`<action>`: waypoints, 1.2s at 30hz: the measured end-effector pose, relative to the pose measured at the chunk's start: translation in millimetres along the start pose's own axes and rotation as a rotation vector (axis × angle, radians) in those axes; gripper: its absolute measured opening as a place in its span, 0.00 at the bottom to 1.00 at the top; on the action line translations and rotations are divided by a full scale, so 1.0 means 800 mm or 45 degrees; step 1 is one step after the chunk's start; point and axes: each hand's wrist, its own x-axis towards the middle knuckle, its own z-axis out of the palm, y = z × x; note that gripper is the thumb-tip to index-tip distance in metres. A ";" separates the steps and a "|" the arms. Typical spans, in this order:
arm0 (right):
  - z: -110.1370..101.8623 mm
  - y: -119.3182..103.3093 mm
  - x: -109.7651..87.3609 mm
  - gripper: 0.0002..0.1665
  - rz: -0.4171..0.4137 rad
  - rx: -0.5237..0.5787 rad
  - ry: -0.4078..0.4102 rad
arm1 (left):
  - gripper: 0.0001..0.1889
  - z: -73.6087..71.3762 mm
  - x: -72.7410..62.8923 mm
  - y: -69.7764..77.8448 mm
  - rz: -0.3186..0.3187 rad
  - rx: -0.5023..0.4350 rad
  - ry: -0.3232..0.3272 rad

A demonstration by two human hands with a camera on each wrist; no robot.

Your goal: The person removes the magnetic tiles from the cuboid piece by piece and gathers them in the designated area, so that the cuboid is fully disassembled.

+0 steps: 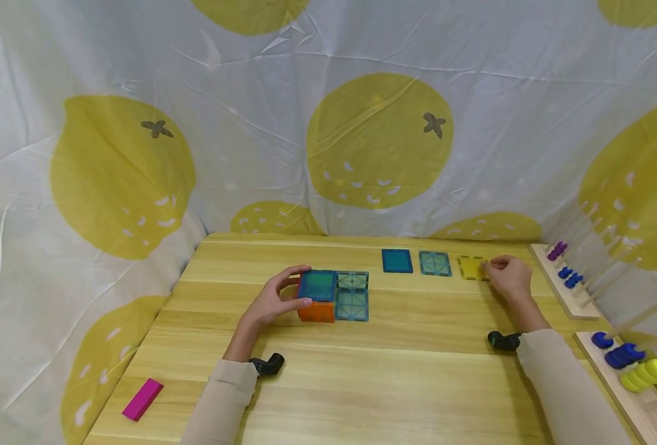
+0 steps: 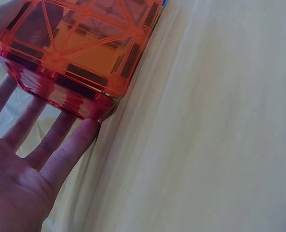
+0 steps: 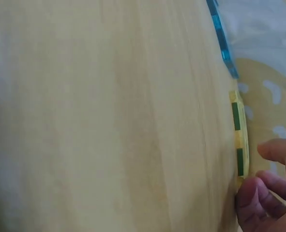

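A cube of see-through magnetic tiles [image 1: 317, 312] stands on the table, blue-green on top with orange and red sides. My left hand [image 1: 269, 303] holds it from the left, thumb at the front top edge and fingers on the far side. In the left wrist view, fingertips press its red face [image 2: 60, 92]. Joined to the cube's right are pale blue tiles [image 1: 352, 306], one flat and one standing behind. My right hand [image 1: 510, 278] is at the right end of a flat yellow tile [image 1: 470, 267], its loosely bent fingertips at the edge.
A dark blue tile [image 1: 397, 261] and a pale blue tile [image 1: 435, 263] lie left of the yellow one. Wooden peg boards with coloured rings [image 1: 570, 296] [image 1: 612, 377] line the right side. A magenta block [image 1: 143, 399] lies front left. A lemon-print curtain [image 1: 261, 142] hangs behind the table.
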 end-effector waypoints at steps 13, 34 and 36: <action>0.000 -0.046 -0.041 0.28 -0.385 0.138 -0.018 | 0.36 -0.004 0.002 0.009 0.007 0.031 -0.024; 0.059 -0.160 -0.113 0.23 -0.541 0.438 -0.464 | 0.37 -0.003 -0.002 0.005 0.016 0.002 -0.076; 0.066 -0.168 -0.115 0.23 -0.555 0.460 -0.496 | 0.37 -0.003 -0.001 0.004 0.018 0.005 -0.078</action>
